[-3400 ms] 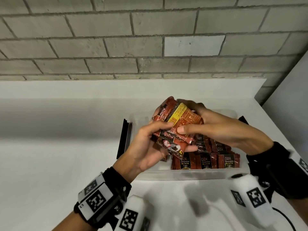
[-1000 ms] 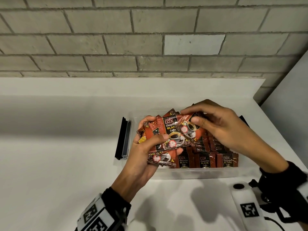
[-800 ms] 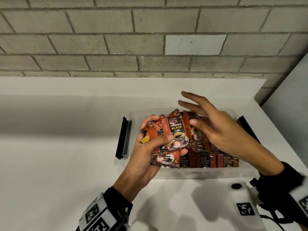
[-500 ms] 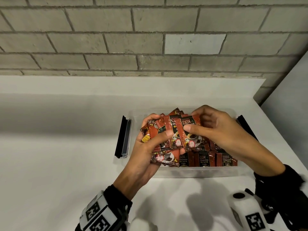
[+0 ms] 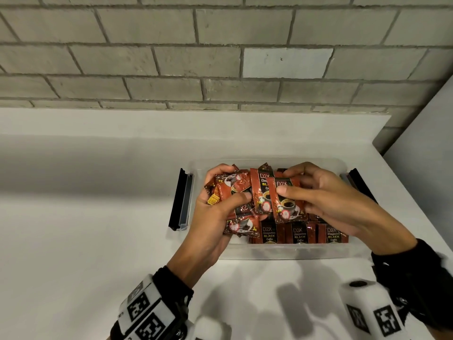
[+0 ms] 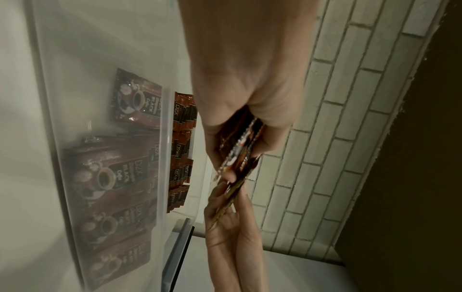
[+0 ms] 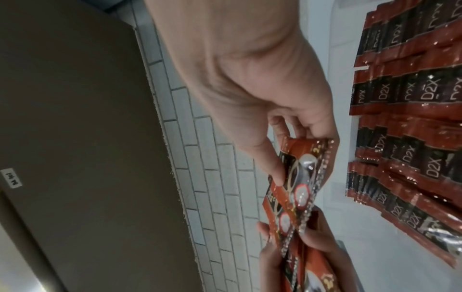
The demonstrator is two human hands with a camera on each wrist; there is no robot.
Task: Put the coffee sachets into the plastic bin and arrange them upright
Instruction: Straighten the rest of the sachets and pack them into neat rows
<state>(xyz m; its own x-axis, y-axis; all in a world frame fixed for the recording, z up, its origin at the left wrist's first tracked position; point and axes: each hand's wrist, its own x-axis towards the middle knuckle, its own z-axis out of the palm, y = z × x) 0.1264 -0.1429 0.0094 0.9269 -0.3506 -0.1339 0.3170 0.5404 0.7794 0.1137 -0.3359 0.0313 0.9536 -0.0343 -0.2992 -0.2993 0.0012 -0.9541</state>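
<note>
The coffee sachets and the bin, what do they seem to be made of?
Coffee sachets: probably glossy foil-laminate film; they show bright glints, and crimped edges in the right wrist view.
Bin: apparently clear, slightly frosted plastic; the sachets show through its wall.

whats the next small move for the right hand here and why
Probably draw the front sachet clear of the fan in the left hand and stand it in the plastic bin. The right hand already pinches it, and upright rows of sachets fill the bin's near side.
</note>
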